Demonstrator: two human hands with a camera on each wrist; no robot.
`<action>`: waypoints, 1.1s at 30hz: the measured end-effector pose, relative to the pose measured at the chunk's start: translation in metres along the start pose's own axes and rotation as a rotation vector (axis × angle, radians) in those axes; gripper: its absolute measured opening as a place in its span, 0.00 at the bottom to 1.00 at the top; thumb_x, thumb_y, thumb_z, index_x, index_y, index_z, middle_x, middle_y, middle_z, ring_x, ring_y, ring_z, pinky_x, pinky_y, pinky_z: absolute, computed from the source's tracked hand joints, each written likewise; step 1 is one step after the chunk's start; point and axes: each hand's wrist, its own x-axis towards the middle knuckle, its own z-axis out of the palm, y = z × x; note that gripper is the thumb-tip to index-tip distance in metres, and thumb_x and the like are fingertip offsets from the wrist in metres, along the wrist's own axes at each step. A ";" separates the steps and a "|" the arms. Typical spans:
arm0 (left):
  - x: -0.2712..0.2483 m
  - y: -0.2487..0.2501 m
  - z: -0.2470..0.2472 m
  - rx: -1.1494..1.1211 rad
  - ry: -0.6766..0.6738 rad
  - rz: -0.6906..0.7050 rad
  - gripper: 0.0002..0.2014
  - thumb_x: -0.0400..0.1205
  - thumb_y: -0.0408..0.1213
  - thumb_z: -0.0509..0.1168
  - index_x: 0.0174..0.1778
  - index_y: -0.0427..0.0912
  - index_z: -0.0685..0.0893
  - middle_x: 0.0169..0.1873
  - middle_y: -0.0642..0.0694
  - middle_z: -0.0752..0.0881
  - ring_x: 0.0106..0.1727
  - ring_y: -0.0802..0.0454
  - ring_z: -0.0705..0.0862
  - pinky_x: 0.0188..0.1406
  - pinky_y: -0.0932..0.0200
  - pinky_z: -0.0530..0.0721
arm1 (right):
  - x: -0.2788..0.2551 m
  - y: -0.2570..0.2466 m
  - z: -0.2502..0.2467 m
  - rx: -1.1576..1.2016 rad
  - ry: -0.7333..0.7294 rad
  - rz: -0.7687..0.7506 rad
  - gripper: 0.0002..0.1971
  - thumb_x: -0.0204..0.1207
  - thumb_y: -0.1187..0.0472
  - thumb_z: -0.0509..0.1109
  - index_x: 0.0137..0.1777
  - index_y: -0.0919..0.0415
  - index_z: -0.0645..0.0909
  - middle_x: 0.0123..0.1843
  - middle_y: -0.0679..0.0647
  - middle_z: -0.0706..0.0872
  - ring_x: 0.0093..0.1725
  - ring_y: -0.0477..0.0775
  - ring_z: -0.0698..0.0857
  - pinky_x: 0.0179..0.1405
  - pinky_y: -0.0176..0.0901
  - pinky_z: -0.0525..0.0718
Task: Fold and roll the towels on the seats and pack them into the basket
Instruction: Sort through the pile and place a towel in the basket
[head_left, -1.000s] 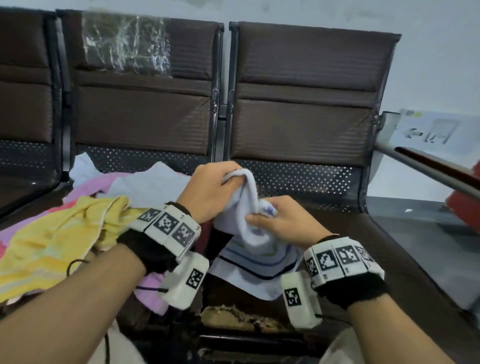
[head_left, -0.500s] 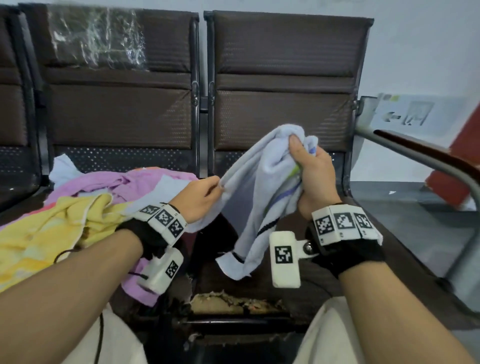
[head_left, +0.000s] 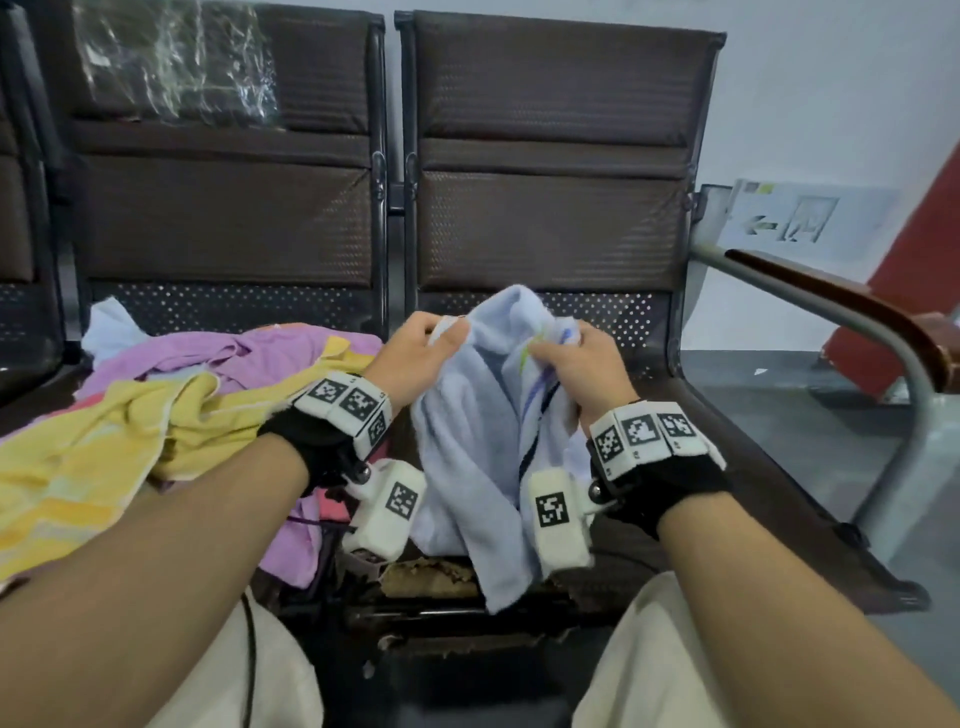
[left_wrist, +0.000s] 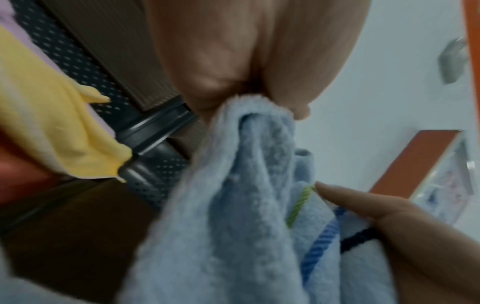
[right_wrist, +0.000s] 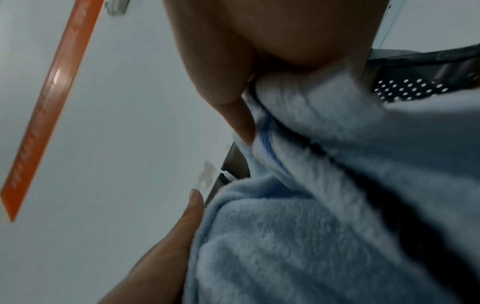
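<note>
A pale blue towel (head_left: 478, 441) with green, blue and dark stripes hangs above the right brown seat (head_left: 737, 467), bunched at its top. My left hand (head_left: 426, 348) pinches its top left edge and my right hand (head_left: 566, 358) grips the striped top right edge. The left wrist view shows the pale blue towel (left_wrist: 246, 205) caught between my left hand's (left_wrist: 249, 96) fingers. The right wrist view shows the pale blue towel (right_wrist: 324, 205) held by my right hand (right_wrist: 246, 88). A yellow towel (head_left: 88, 452) and a purple towel (head_left: 249, 353) lie piled on the left seat. No basket is in view.
A white cloth (head_left: 109, 327) lies behind the pile by the perforated seat back (head_left: 234, 312). A metal armrest with a brown wooden top (head_left: 841, 306) borders the right seat. The seat's front edge (head_left: 426, 577) is torn, showing padding. Grey floor lies to the right.
The two hands have come together in front of the right seat; the right hand lowered from its raised position. The towel now hangs bunched between them instead of being stretched diagonally.
</note>
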 end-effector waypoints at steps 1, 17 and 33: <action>0.002 -0.011 0.000 0.019 -0.046 -0.053 0.13 0.81 0.46 0.66 0.53 0.42 0.77 0.45 0.50 0.82 0.46 0.57 0.81 0.48 0.60 0.80 | 0.002 0.004 -0.002 -0.080 -0.029 0.012 0.08 0.69 0.72 0.70 0.44 0.61 0.78 0.43 0.59 0.81 0.45 0.54 0.81 0.49 0.48 0.82; -0.014 -0.067 0.000 0.681 -0.782 -0.569 0.33 0.78 0.65 0.58 0.46 0.32 0.83 0.31 0.39 0.87 0.28 0.44 0.86 0.32 0.57 0.85 | 0.005 0.029 -0.012 -0.916 -0.306 -0.146 0.10 0.74 0.65 0.69 0.52 0.55 0.87 0.50 0.58 0.89 0.46 0.53 0.82 0.41 0.40 0.76; -0.017 -0.003 0.008 -0.137 -0.327 -0.204 0.08 0.86 0.37 0.57 0.42 0.41 0.76 0.32 0.46 0.78 0.32 0.53 0.78 0.30 0.60 0.80 | -0.006 0.019 -0.017 -0.724 -0.415 -0.297 0.18 0.81 0.68 0.60 0.68 0.53 0.79 0.66 0.50 0.83 0.65 0.50 0.79 0.54 0.29 0.69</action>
